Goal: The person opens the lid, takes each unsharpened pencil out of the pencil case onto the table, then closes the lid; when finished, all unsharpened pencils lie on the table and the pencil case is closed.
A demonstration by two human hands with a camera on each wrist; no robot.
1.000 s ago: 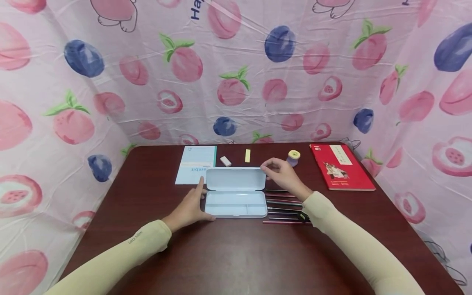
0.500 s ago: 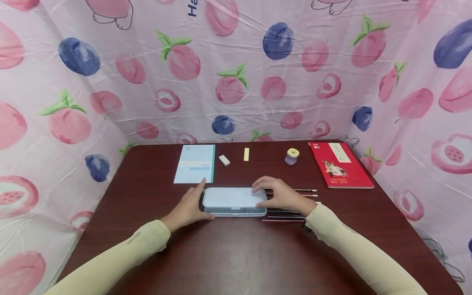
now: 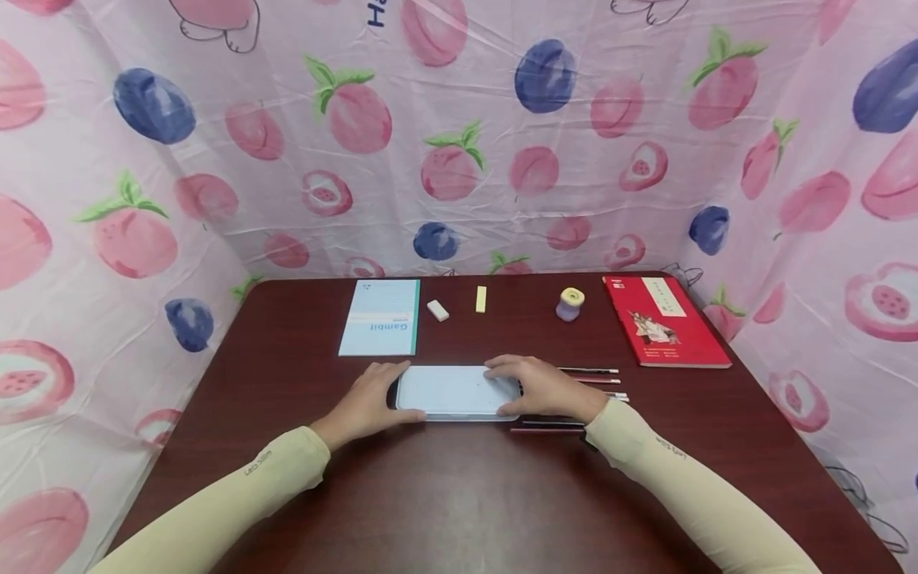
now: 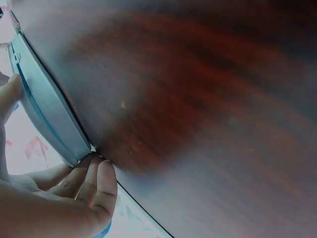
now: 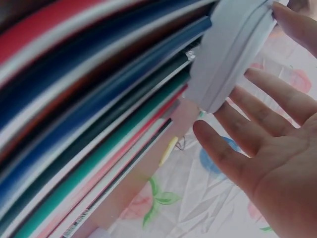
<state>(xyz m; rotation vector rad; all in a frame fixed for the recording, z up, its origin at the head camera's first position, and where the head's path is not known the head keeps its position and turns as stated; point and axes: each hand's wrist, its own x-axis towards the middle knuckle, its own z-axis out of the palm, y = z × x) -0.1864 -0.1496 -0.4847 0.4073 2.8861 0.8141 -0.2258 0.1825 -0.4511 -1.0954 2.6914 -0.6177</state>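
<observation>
A pale blue pencil case lies on the dark wooden table with its lid down over the base. My left hand grips its left end, the thumb at the front edge and the fingers round the back corner. At the other end my right hand holds the case between thumb and fingers. In the right wrist view, fingertips meet the end of the white-looking case. Several pencils lie side by side to its right, partly hidden under the right hand and wrist.
Behind the case are a light blue notebook, a white eraser, a yellow strip and a yellow-and-purple round item. A red book lies at the back right. Fruit-print cloth hangs around the table.
The lid of the pencil case has swung from standing open down onto the base. My right hand came forward and down with it; my left fingers have drawn in at the left end.
</observation>
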